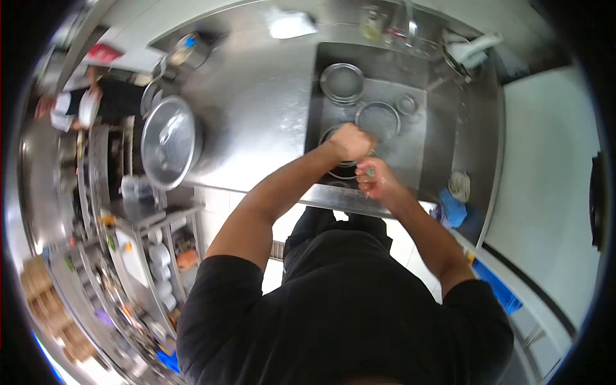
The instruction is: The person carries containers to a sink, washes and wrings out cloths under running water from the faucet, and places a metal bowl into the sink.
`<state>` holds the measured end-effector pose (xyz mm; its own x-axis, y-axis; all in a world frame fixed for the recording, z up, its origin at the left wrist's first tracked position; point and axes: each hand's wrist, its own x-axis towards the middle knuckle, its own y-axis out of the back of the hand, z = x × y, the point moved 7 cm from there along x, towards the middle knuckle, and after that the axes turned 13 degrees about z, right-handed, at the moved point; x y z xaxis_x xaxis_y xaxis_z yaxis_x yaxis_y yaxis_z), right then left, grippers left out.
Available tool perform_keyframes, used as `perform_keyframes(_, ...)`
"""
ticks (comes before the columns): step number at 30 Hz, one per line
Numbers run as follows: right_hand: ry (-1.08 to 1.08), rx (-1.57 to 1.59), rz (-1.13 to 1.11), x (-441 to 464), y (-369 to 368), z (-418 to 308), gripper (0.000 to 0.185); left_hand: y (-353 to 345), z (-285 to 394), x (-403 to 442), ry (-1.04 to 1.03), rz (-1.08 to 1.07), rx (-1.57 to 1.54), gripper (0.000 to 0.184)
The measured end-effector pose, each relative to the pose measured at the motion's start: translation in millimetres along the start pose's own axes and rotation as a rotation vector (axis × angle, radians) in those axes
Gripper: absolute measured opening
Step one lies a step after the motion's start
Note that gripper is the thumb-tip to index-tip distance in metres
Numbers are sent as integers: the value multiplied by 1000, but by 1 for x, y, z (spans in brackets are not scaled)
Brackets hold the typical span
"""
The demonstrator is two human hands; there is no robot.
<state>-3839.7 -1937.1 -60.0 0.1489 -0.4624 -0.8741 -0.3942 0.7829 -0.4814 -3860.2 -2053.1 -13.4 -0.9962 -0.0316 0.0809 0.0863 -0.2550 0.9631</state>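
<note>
My left hand [351, 142] is closed in a fist above the near part of the steel sink [412, 144]. Close beside it, my right hand [377, 179] has its fingers curled together near the sink's front edge. Something small and greenish shows between the two hands, too blurred to name. Below my left hand are round metal rims, partly hidden by it. Farther back in the sink lie a round metal bowl [342, 83], a thin metal ring or rim [378, 104] and a small round dish [406, 103].
On the steel counter to the left stands a large metal basin [168, 142]. A white cloth or bag [289, 24] lies at the back. Blue cloth [453, 208] rests at the sink's right. Another person [83, 102] stands far left, beyond shelves holding stacked white bowls [160, 263].
</note>
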Motion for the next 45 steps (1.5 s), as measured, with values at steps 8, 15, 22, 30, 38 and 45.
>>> perform_keyframes(8,-81,160,-374,-44,-46,15,10,60,0,-35,303,335,-12,30)
perform_keyframes(15,207,-5,-46,-58,-1,5,16,46,-52,-165,854,714,-296,34)
perform_keyframes(22,741,-163,730,-120,96,-31,28,56,-145,-452,1580,1528,-1851,123)
perform_keyframes(30,885,-164,856,-142,89,5,38,29,-273,-607,1792,1695,-1574,26)
perform_keyframes(38,1288,-776,1370,-191,130,29,47,66,-157,-502,1716,1095,-1567,15)
perform_keyframes(45,1330,-599,1330,-222,138,-20,43,37,-123,-282,1590,572,-1159,37)
